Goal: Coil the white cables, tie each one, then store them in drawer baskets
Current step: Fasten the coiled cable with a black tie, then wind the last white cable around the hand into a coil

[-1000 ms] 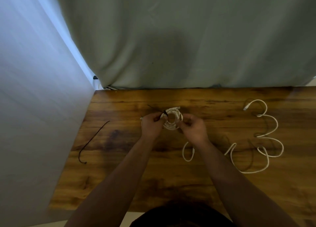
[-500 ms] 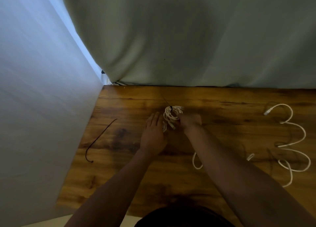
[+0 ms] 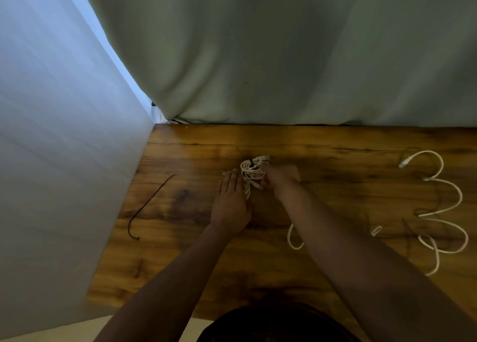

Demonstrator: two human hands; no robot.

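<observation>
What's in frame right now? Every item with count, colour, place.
coiled cable: 1, white, table centre, bound with a black tie
loose cable: 1, white, snaking uncoiled on the table at right
cable loop: 1, white, beside the right forearm; cannot tell which cable it belongs to
spare tie: 1, black, lying on the table at left
table: 1, brown wood, under everything
curtain: 1, grey-green, behind the table
sheet: 1, pale white, left side
left hand: 1, flat on the table beside the coiled cable
right hand: 1, grips the coiled cable from the right
</observation>
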